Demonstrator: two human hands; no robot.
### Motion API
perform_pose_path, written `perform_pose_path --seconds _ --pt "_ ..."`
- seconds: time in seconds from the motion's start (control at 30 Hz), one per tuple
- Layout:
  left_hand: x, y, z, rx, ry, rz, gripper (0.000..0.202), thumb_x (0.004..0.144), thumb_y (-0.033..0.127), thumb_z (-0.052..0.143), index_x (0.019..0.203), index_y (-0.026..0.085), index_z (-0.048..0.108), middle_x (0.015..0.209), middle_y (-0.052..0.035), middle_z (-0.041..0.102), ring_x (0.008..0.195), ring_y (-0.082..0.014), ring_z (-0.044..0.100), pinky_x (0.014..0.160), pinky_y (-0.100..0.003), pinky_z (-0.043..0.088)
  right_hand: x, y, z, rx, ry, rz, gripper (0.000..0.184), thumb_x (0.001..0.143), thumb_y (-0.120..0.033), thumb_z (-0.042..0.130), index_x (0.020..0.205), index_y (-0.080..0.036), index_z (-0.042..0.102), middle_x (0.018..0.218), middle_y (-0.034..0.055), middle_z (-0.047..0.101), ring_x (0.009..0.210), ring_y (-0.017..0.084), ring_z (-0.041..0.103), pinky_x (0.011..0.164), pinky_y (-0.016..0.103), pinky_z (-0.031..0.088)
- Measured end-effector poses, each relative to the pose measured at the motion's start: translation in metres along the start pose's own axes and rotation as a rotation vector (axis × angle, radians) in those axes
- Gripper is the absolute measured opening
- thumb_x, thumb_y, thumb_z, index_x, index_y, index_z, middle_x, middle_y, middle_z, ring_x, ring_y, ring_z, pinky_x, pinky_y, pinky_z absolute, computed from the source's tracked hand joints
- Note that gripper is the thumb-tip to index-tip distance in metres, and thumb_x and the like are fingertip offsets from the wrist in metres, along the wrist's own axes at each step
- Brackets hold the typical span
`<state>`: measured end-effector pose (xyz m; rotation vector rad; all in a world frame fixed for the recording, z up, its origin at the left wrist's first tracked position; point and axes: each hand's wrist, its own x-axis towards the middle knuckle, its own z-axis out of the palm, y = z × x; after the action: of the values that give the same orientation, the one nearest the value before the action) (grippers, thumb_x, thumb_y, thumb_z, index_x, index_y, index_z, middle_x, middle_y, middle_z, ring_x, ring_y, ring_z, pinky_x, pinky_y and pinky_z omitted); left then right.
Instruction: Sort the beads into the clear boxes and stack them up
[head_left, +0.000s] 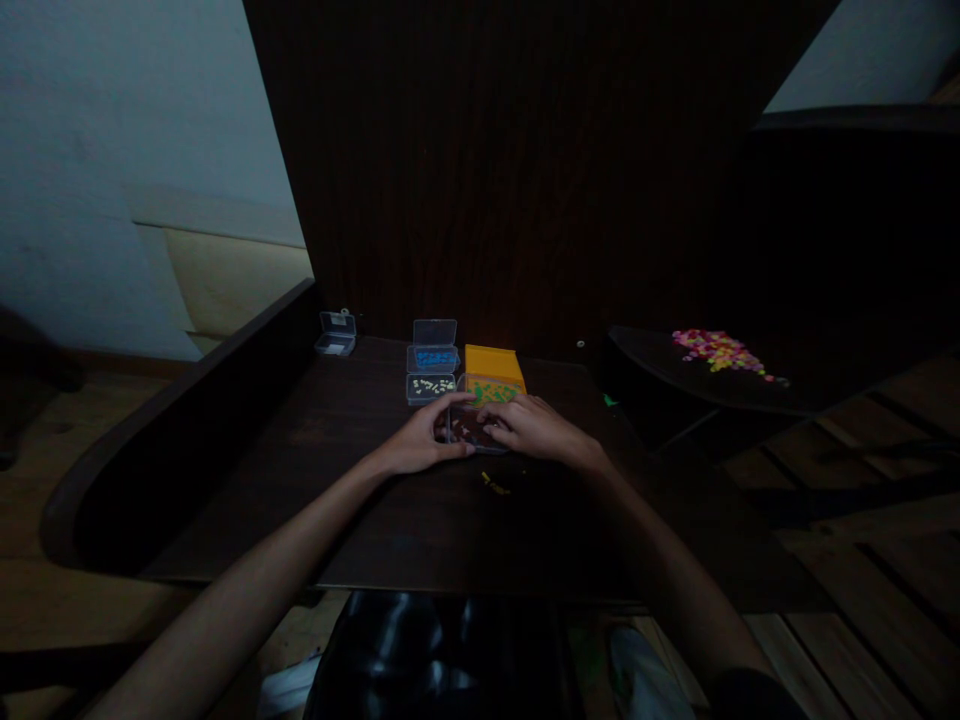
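Note:
My left hand [422, 440] is wrapped round the left side of a clear plastic box [481, 448] on the dark wooden table. A few small pieces lie in this box, too dim to name. Over its right part is my right hand [534, 428], fingers curled down into it with thumb and forefinger close together; whatever they pinch is hidden. Just beyond the hands is a yellow case [491, 360] with green and yellow small pieces [495, 393] in front of its raised lid. Left of that, an open clear box holds blue pieces [435, 358], and another compartment holds cream pieces [433, 386].
Loose yellow pieces [495, 484] lie on the table [405, 530] in front of the box. A small open clear case [336, 335] stands at the far left corner. On a curved shelf [645, 360] at right sits a pile of pink, orange and yellow pieces [720, 352]. A raised side panel [187, 410] bounds the left.

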<state>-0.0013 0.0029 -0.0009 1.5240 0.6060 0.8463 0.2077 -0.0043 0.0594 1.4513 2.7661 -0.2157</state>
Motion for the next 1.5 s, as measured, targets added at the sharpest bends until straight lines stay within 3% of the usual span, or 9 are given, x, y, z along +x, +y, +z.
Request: perform_pose_path --seconds 0.17,0.33,0.47,0.67,0.83,1.0,1.13,1.23,1.5 --pt "0.001 -0.003 -0.001 -0.022 0.008 0.010 0.070 0.068 0.020 0.079 0.130 0.019 0.047 0.130 -0.0132 0.055 0.115 -0.0262 0.058 0.101 -0.050 0.044 -0.010 0.007 -0.005 0.114 0.121 0.005 0.026 0.088 -0.022 0.051 0.105 -0.019 0.070 0.080 0.0034 0.068 0.068 0.014 0.057 0.064 0.023 0.036" --pt "0.000 -0.003 -0.002 -0.028 0.018 0.041 0.070 0.069 0.022 0.078 0.131 0.020 0.047 0.129 -0.0129 0.056 0.110 -0.0247 0.059 0.097 -0.047 0.047 -0.024 0.024 -0.002 0.321 0.312 0.022 0.026 0.085 -0.023 0.049 0.094 -0.015 0.072 0.055 -0.0032 0.052 0.049 0.009 0.042 0.053 0.021 0.030" --pt "-0.002 0.000 -0.003 -0.009 0.021 0.031 0.071 0.070 0.023 0.078 0.133 0.020 0.046 0.126 -0.0122 0.058 0.106 -0.0234 0.061 0.094 -0.046 0.049 -0.030 0.041 0.010 0.454 0.489 0.106 0.026 0.083 -0.029 0.050 0.083 -0.014 0.071 0.052 -0.0032 0.048 0.049 0.010 0.038 0.051 0.021 0.030" --pt "-0.003 0.000 -0.006 -0.009 0.064 0.037 0.069 0.069 0.022 0.078 0.132 0.021 0.048 0.131 -0.0123 0.055 0.110 -0.0258 0.060 0.097 -0.047 0.049 -0.030 0.062 0.041 0.649 0.620 0.235 0.025 0.079 -0.034 0.052 0.078 -0.014 0.067 0.053 -0.0035 0.046 0.052 0.011 0.041 0.051 0.022 0.032" --pt "-0.003 -0.001 -0.009 0.011 0.118 0.042 0.068 0.069 0.023 0.079 0.130 0.022 0.049 0.134 -0.0119 0.052 0.108 -0.0243 0.061 0.097 -0.046 0.049 -0.027 0.065 0.063 0.665 0.565 0.248 0.026 0.079 -0.033 0.051 0.079 -0.013 0.067 0.052 -0.0048 0.043 0.051 0.010 0.039 0.051 0.022 0.032" --pt "-0.004 0.001 -0.012 0.033 0.150 0.046 0.068 0.068 0.024 0.079 0.129 0.020 0.048 0.133 -0.0124 0.053 0.112 -0.0255 0.059 0.099 -0.045 0.049 -0.033 0.051 0.063 0.635 0.453 0.170 0.023 0.078 -0.028 0.054 0.081 -0.013 0.069 0.051 -0.0056 0.045 0.049 0.008 0.037 0.051 0.021 0.032" --pt "-0.005 0.001 -0.011 0.014 0.166 0.032 0.069 0.067 0.023 0.080 0.129 0.020 0.048 0.132 -0.0119 0.055 0.113 -0.0255 0.060 0.099 -0.045 0.048 -0.041 0.030 0.059 0.621 0.244 -0.067 0.020 0.079 -0.032 0.061 0.083 -0.015 0.071 0.051 -0.0067 0.047 0.046 0.007 0.039 0.052 0.020 0.034" --pt "-0.005 -0.001 -0.010 -0.001 0.161 0.028 0.068 0.067 0.022 0.080 0.128 0.020 0.049 0.130 -0.0116 0.056 0.110 -0.0250 0.061 0.098 -0.044 0.049 -0.043 0.015 0.062 0.530 0.171 -0.226 0.017 0.078 -0.029 0.064 0.088 -0.018 0.073 0.056 -0.0053 0.055 0.049 0.007 0.047 0.060 0.020 0.037" --pt "-0.007 -0.006 -0.009 0.006 0.147 0.015 0.069 0.069 0.023 0.079 0.130 0.021 0.048 0.128 -0.0110 0.058 0.113 -0.0255 0.060 0.096 -0.042 0.051 -0.043 0.002 0.065 0.373 0.125 -0.201 0.019 0.078 -0.025 0.066 0.095 -0.020 0.072 0.058 -0.0044 0.060 0.050 0.008 0.051 0.058 0.021 0.034"
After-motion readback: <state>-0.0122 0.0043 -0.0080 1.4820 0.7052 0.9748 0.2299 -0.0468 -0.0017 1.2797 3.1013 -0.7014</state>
